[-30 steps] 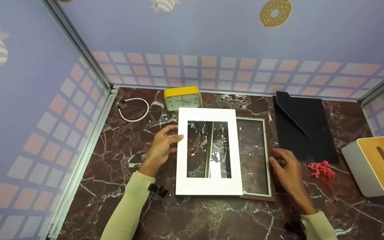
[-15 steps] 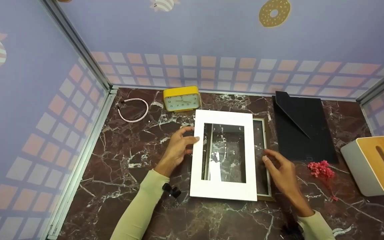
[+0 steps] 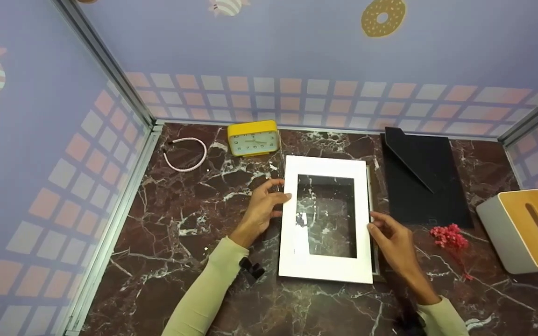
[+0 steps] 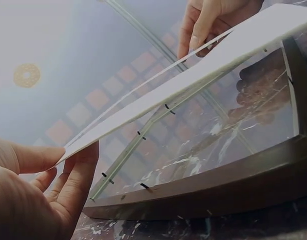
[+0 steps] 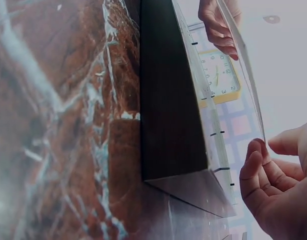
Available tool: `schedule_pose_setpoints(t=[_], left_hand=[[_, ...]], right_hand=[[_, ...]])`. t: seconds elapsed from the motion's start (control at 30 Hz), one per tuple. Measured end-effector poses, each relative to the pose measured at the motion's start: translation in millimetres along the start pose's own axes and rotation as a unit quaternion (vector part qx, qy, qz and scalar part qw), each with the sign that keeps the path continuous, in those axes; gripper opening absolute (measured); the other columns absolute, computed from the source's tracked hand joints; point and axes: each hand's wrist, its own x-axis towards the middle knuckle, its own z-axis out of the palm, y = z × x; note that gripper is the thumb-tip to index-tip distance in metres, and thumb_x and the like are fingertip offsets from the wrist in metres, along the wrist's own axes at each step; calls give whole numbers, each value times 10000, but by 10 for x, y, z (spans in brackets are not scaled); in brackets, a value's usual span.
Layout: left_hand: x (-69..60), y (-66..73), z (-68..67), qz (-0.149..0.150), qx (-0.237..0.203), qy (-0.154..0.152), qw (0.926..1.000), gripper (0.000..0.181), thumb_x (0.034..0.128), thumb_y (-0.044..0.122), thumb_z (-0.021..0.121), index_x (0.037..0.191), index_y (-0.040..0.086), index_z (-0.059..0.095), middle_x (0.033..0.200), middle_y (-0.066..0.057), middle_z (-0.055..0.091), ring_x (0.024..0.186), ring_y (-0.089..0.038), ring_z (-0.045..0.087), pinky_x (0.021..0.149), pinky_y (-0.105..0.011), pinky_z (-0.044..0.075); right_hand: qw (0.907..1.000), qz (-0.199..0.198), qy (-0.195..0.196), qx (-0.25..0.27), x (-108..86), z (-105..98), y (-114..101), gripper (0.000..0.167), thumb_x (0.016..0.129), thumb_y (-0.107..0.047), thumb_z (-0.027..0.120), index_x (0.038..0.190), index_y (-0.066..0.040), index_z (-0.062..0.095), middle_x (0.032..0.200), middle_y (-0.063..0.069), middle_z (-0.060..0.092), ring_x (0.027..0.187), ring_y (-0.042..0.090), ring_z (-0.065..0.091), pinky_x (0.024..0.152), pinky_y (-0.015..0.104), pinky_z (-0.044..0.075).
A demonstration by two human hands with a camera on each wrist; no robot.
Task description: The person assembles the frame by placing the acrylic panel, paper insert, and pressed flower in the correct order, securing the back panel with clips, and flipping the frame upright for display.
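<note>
A white rectangular mat [image 3: 325, 269] with a cut-out window is held above a brown frame [image 4: 233, 175] with a glass pane, covering most of it in the head view. The left hand [image 3: 262, 210] pinches the mat's left edge between thumb and fingers. At the mat's right edge is the right hand [image 3: 397, 242], its thumb and fingertips on that edge; in the right wrist view the right hand [image 5: 283, 180] meets the edge with curled fingers. Both wrist views show a gap between the mat [image 4: 193, 75] and the frame, with small black tabs along the frame's inner rim.
Behind the mat stands a yellow clock [image 3: 253, 138], with a white headband [image 3: 206, 154] to its left. At the right lie a black backing board [image 3: 430, 205] with a stand flap and pink flowers [image 3: 450, 236], beside a tissue box [image 3: 514, 238] with a wooden lid.
The left hand and the mat have moved right, so the mat now covers most of the frame. The right hand has shifted slightly left and now touches the mat's right edge.
</note>
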Motion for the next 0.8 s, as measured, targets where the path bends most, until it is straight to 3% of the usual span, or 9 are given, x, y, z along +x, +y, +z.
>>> schedule_pose_setpoints(t=[0.1, 0.23, 0.43, 0.6, 0.8], left_hand=[[15, -33, 24, 55, 68, -34, 10000, 456, 969, -37, 768, 1402, 27, 641, 932, -71, 706, 781, -159, 716, 569, -280, 620], [40, -66, 41, 292, 251, -16, 9993, 422, 974, -51, 745, 1386, -22, 656, 882, -52, 706, 751, -160, 721, 635, -325, 655], [71, -87, 68, 757, 1092, 129, 9910, 381, 966, -52, 722, 1344, -100, 718, 842, -1, 658, 722, -127, 678, 693, -355, 649], [123, -129, 100, 1256, 1960, 207, 9723, 368, 939, -61, 725, 1302, -114, 750, 811, 4, 690, 700, -123, 619, 623, -260, 547], [169, -141, 145, 1679, 3055, 584, 9355, 347, 908, -19, 764, 1251, -54, 805, 811, -5, 726, 663, -52, 550, 619, -189, 439]], right_hand=[[10000, -1, 71, 47, -13, -11, -132, 265, 954, 181, 724, 1219, 176, 738, 892, 253, 724, 765, 56, 665, 693, 95, 521], [9998, 11, 95, 179, -19, -25, -104, 272, 949, 187, 726, 1220, 171, 742, 887, 267, 724, 755, 50, 671, 687, 98, 529], [9999, 60, 99, 48, -17, -78, -66, 281, 961, 175, 722, 1242, 171, 734, 867, 271, 724, 688, 84, 649, 612, 111, 483], [9994, 337, 74, -72, -15, -108, 8, 284, 979, 152, 718, 1262, 147, 743, 852, 250, 717, 587, 67, 560, 481, 150, 418], [9976, 620, -86, -299, 9, -134, 311, 297, 1007, 62, 750, 1303, 68, 768, 826, 168, 714, 507, 30, 477, 424, 176, 381]])
